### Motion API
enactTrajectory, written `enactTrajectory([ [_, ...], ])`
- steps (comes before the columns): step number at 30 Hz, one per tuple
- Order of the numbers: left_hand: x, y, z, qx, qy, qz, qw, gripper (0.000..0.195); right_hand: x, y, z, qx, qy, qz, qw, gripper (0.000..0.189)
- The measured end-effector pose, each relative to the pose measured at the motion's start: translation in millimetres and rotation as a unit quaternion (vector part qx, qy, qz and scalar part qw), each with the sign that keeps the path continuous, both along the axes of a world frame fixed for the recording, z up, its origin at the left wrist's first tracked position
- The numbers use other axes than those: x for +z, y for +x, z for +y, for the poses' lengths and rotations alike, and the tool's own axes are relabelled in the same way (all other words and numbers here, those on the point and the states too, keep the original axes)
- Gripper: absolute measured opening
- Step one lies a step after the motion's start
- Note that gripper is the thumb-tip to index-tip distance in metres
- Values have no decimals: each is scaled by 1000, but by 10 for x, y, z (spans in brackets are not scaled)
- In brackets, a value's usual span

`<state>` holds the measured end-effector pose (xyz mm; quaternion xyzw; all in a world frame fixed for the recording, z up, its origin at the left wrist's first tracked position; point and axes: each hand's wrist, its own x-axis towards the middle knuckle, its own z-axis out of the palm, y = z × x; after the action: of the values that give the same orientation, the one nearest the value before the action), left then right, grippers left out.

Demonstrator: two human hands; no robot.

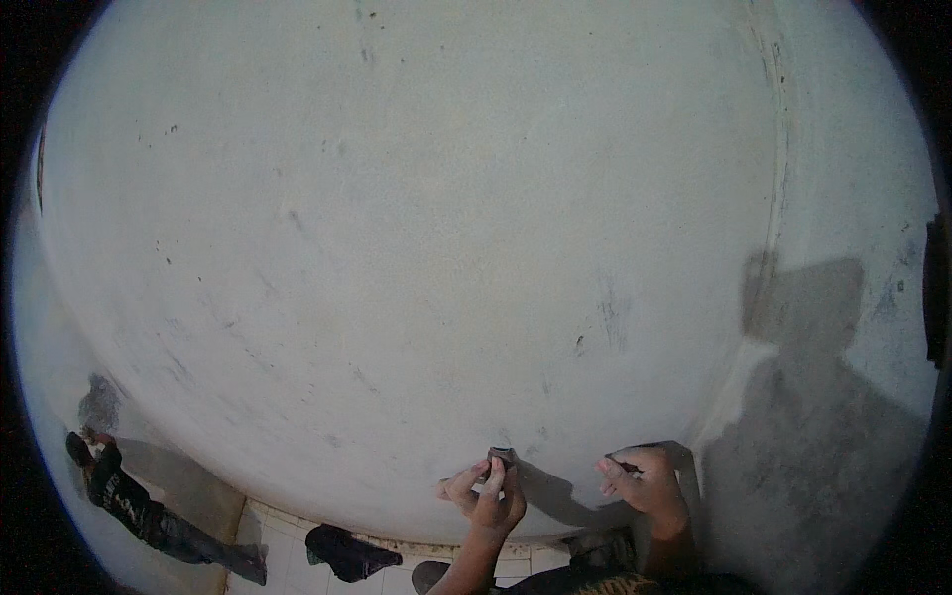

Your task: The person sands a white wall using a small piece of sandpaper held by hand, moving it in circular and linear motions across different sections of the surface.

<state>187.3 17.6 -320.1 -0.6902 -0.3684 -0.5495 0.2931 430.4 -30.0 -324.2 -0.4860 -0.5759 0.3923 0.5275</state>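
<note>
My left hand is raised in front of a pale plastered wall, low in the view. Its fingers and thumb pinch a small dark block-like piece; what it is made of is too small to tell. To the right, my right hand is bent at the wrist, palm side turned to the left. Between its thumb and curled fingers shows a thin dark piece, partly hidden by the fingers. The two hands are apart. Pale dust seems to coat the fingertips. Dark scuffs and small pits mark the wall.
Another person stands at the far left, hands raised to a grey patch on the side wall. A dark cloth lies on the white tiled floor. My shadow falls across the wall corner at right.
</note>
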Motion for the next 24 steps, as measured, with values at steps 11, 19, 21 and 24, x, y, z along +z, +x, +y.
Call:
enactTrajectory([
  [11,60,37,40,-37,35,-14,999,31,32,-19,-19,-13,-19,17,1000,29],
  [19,141,-176,88,26,-26,-36,999,35,22,-30,0,-18,28,-5,999,27],
  [21,168,-119,78,4,0,-32,999,34,40,-48,7,-24,43,-10,999,26],
  [24,245,-69,11,2,-2,-23,1000,31,79,-64,-17,-7,-16,32,999,25],
])
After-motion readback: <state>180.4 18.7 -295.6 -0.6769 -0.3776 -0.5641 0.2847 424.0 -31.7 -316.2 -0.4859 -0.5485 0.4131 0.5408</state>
